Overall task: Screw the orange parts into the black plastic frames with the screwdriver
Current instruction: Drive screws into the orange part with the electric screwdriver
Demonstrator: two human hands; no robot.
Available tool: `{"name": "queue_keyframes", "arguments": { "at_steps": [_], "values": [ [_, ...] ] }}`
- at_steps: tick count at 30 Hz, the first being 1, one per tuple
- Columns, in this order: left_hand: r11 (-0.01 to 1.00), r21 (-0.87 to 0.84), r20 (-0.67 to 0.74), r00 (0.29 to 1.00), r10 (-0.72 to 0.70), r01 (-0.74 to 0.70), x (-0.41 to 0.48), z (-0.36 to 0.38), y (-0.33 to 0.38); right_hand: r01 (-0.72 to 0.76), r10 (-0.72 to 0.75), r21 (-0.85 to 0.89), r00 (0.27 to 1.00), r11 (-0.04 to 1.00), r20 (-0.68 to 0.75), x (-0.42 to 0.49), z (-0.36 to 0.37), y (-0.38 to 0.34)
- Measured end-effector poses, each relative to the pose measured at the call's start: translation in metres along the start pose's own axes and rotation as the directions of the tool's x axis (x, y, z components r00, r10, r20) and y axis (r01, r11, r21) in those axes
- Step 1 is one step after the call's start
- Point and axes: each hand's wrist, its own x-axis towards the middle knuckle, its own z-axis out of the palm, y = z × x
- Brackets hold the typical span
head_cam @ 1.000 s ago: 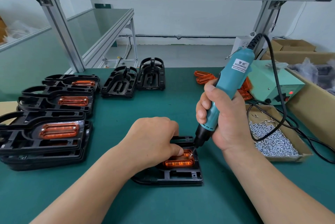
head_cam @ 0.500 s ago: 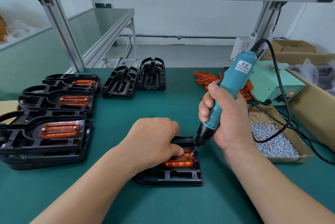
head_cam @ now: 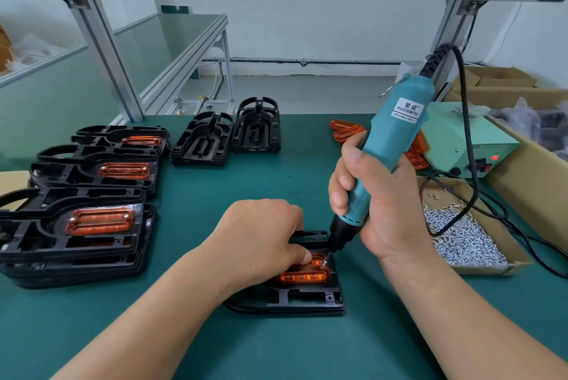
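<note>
Centrally on the green mat (head_cam: pixel 215 336): a black frame (head_cam: pixel 295 299) with an orange part (head_cam: pixel 304 275) seated in it. Curled over the frame's left half and hiding it, the left hand (head_cam: pixel 258 241), thumb tip pressing on the orange part's upper edge. Wrapped tight around a teal screwdriver (head_cam: pixel 396 139), the right hand (head_cam: pixel 381 207); tool tilted, top leaning away to the right, tip down on a screw (head_cam: pixel 324 262) at the part's right end, just beside the thumb. Hands near each other, not touching.

To the left, 3 stacks of frames (head_cam: pixel 76 226), each topped with an orange part. At the back, 2 bare frames (head_cam: pixel 203 139). Behind the screwdriver, loose orange pieces (head_cam: pixel 345 130), partly hidden by it. To the right, a cardboard tray of screws (head_cam: pixel 467 241), crossed by the looping black cable (head_cam: pixel 471 164), and beyond it a green power box (head_cam: pixel 461 136).
</note>
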Motion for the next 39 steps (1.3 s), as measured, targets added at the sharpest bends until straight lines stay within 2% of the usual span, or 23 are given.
{"name": "queue_keyframes", "arguments": {
  "at_steps": [5,10,16,28,33,39],
  "values": [
    [1.0,-0.016,0.002,1.0,-0.01,0.01,-0.001,0.0,0.001,0.082,-0.074,-0.035,0.982,0.996,0.176,-0.005,0.007,0.0],
    [1.0,-0.005,0.01,0.999,-0.031,0.031,-0.001,0.001,0.001,0.082,-0.057,-0.081,0.96,0.993,0.274,-0.008,0.014,0.003],
    [1.0,0.001,-0.005,1.0,-0.021,0.021,0.001,0.002,0.001,0.082,-0.055,-0.098,0.966,0.992,0.254,-0.007,0.014,0.004],
    [0.999,-0.031,0.005,0.999,-0.045,0.045,0.0,0.001,0.001,0.011,0.025,-0.119,0.953,0.993,0.302,-0.003,0.012,0.007],
    [0.998,-0.052,0.014,0.999,-0.041,0.042,-0.001,0.0,0.002,0.026,0.002,-0.084,0.949,0.996,0.315,-0.007,0.011,0.008],
    [0.999,-0.024,0.013,0.999,-0.03,0.03,0.001,0.001,0.001,0.077,-0.071,-0.013,0.967,0.997,0.244,-0.01,0.008,0.005]
  ]
}}
